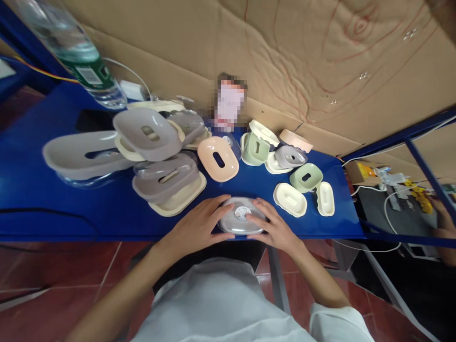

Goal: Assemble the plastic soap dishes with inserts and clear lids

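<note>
A grey oval soap dish (238,217) with a round sticker on it lies at the near edge of the blue table (71,209). My left hand (198,226) grips its left side, fingers curled along the rim. My right hand (270,227) holds its right side, fingers pressed on top. Beyond it lie several more soap dishes: a pink one (217,159), grey ones (166,176), a green one (306,177) and cream trays (289,199).
A clear water bottle (76,54) stands at the back left by a white charger (131,90). Cardboard (285,57) lines the back. To the right, a lower surface holds cables and small parts (399,190); another person's hand (445,223) shows there.
</note>
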Demonstrator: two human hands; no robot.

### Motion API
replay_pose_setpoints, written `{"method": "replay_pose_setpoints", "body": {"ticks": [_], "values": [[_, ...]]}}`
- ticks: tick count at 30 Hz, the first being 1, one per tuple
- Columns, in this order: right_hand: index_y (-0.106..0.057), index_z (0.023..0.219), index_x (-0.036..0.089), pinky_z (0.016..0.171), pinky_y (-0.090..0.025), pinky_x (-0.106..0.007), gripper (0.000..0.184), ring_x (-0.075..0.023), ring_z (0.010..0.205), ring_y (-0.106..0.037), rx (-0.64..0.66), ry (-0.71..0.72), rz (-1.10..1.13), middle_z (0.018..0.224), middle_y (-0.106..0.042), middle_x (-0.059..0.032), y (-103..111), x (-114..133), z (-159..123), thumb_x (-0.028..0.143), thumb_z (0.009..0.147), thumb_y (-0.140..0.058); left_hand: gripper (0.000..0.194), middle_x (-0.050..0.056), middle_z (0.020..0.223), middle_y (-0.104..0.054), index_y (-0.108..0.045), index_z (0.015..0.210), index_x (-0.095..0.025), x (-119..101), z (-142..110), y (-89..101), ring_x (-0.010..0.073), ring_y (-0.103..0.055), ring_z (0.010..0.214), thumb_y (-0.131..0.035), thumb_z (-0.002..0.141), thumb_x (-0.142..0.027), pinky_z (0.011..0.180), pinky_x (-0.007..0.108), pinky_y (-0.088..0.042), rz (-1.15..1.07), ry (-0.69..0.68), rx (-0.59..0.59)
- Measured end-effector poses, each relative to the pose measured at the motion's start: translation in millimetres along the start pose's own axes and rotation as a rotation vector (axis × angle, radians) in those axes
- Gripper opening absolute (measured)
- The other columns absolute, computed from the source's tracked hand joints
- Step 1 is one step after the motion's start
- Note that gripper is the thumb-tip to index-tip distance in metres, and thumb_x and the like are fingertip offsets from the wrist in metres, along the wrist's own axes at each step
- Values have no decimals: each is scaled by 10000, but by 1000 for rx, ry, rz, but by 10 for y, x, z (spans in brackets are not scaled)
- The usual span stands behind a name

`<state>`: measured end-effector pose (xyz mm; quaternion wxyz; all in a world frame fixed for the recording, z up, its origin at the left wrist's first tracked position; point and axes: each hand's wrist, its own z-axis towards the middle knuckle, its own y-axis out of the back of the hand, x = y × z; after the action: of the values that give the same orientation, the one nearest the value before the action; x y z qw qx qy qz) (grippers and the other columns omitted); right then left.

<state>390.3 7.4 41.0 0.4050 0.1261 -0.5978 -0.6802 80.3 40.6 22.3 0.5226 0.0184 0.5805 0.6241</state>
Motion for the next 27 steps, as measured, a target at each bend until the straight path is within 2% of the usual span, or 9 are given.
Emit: {"method": "replay_pose_setpoints", "body": {"ticks": [3,6,8,10,13,15,18,23,27], "values": [[-517,1601,357,1183,-546,-618,706,-385,1542,-492,-137,-39,-67,1657,-508,-124,112,42,-192,398,954,-797,812,167,1686,-460,-398,1618,-285,-3,0,24,361,-582,1445,-762,944,-554,1163,541,-525,30,-5,11],[-533,1591,339,1148,-560,-646,764,-407,1473,-569,-423,-202,-254,1646,-522,-132,405,-112,-636,345,897,-853,768,144,1664,-497,-380,1646,-301,11,12,16,339,-594,1434,-722,988,-500,1144,515,-545,66,24,37],[-548,1580,282,1188,-487,-693,788,-424,1488,-547,-647,-401,-433,1633,-538,-153,656,-374,-1016,373,869,-877,667,120,1611,-559,-423,1631,-306,29,27,-13,318,-608,1413,-674,1027,-434,1142,497,-545,86,20,46],[-573,1550,176,1216,-434,-697,794,-433,1502,-524,-860,-638,-552,1595,-568,-203,877,-728,-1384,505,879,-842,570,113,1562,-600,-488,1593,-289,49,44,-52,311,-628,1374,-632,1052,-395,1130,494,-546,108,0,32],[-623,1485,111,1149,-516,-633,857,-416,1384,-633,-1022,-974,-504,1500,-644,-229,1048,-1271,-1787,694,871,-756,456,125,1510,-633,-584,1506,-239,78,57,-96,308,-652,1315,-588,1075,-386,1105,490,-550,136,-39,-5],[-664,1429,90,1120,-536,-620,901,-422,1325,-669,-994,-1047,-486,1438,-681,-246,1055,-1550,-1908,765,836,-733,402,128,1486,-646,-627,1448,-215,92,56,-106,303,-657,1299,-568,1085,-377,1096,480,-551,147,-57,-20],[-690,1393,100,1168,-502,-595,867,-416,1361,-643,-829,-973,-541,1435,-680,-249,990,-1813,-1896,755,827,-741,367,121,1486,-645,-655,1404,-214,102,46,-101,297,-653,1302,-563,1088,-375,1100,474,-551,148,-58,-11],[-634,1474,140,1187,-491,-566,774,-381,1419,-602,-649,-895,-472,1504,-643,-218,945,-2021,-1776,670,911,-663,355,113,1507,-629,-670,1382,-234,107,30,-96,293,-650,1318,-577,1082,-400,1125,481,-545,131,-13,5],[-638,1469,156,1193,-483,-561,753,-366,1397,-615,-650,-906,-475,1509,-639,-205,981,-2146,-1816,652,905,-693,354,110,1496,-640,-680,1366,-240,101,43,-87,301,-665,1301,-575,1082,-424,1113,498,-557,149,-8,10]]}}
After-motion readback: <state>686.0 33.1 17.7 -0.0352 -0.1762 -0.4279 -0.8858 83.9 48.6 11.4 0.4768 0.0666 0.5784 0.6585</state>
